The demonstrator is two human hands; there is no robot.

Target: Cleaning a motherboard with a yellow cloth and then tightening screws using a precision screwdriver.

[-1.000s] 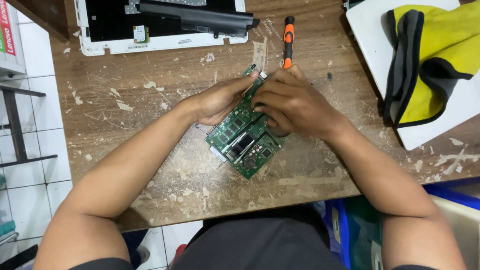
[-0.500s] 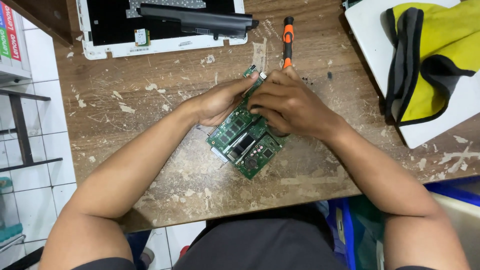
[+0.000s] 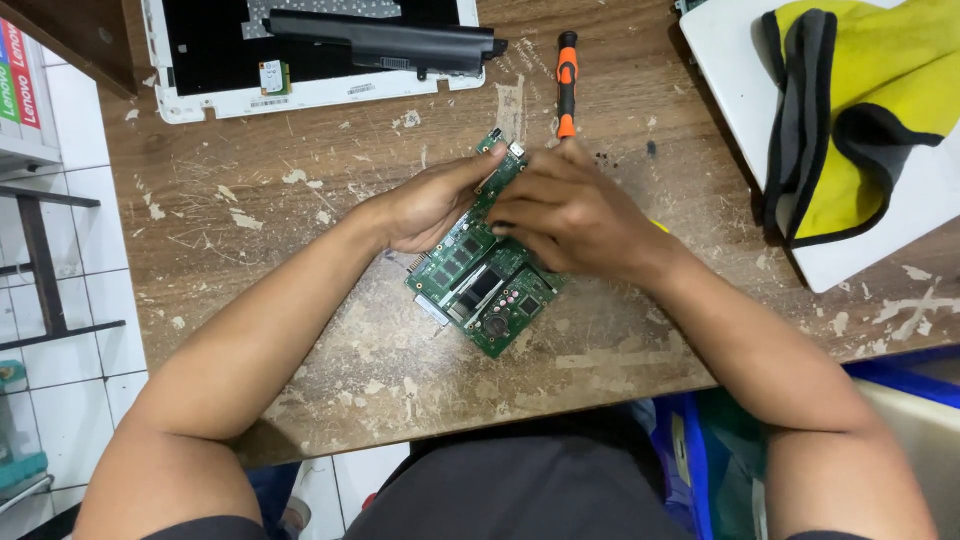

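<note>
A green circuit board (image 3: 487, 290) lies tilted on the worn wooden table (image 3: 330, 330). My left hand (image 3: 428, 205) grips the board's upper left edge. My right hand (image 3: 570, 212) rests over the board's upper right part, fingers curled on it, covering that area. An orange and black screwdriver (image 3: 567, 80) lies on the table just beyond my right hand.
An opened white laptop base (image 3: 300, 60) with a black battery (image 3: 385, 42) lies at the table's far edge. A white laptop lid (image 3: 900, 200) carries a yellow and grey cloth (image 3: 860, 100) at right. A blue bin (image 3: 700, 470) stands below the table's front edge.
Both hands stay on the board; fingers shift only slightly. The view has drifted a little.
</note>
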